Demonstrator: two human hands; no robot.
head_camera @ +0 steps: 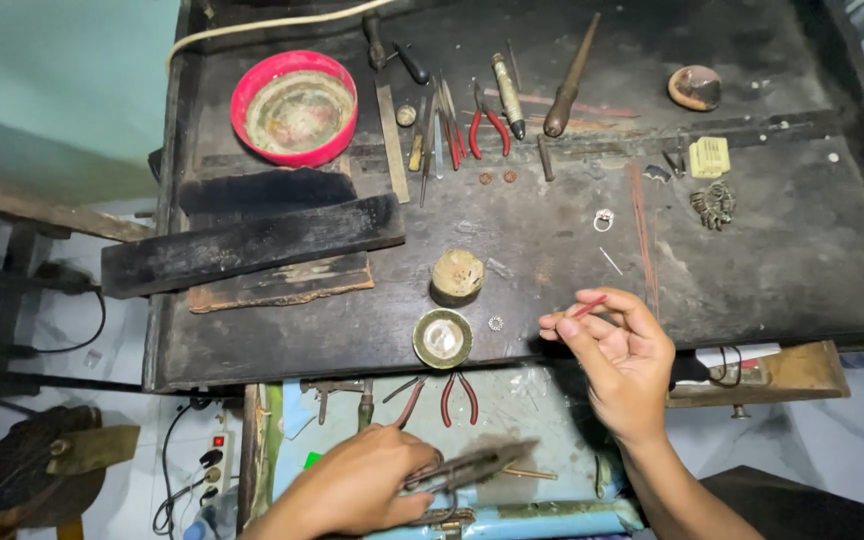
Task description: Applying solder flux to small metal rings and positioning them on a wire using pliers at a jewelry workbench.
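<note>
My right hand [614, 358] is raised over the front edge of a dark, scorched workbench [782, 250], pinching a thin reddish rod [588, 306] between thumb and fingertips. My left hand [362, 485] is lower, over an open drawer [512, 410], gripping a pair of dark metal shears [477, 465] that point right. Just ahead of the right hand sit a small round brass dish [442, 338], a tiny toothed ring [495, 323] and a stubby wooden block [456, 275].
A red bowl [294, 107] stands at the back left, beside files, pliers [488, 125] and a wooden-handled tool [570, 80]. Charred planks [252, 245] lie on the left. A small ring [603, 220], yellow box [709, 157] and metal cluster [714, 205] lie right. Red-handled pliers [457, 398] lie in the drawer.
</note>
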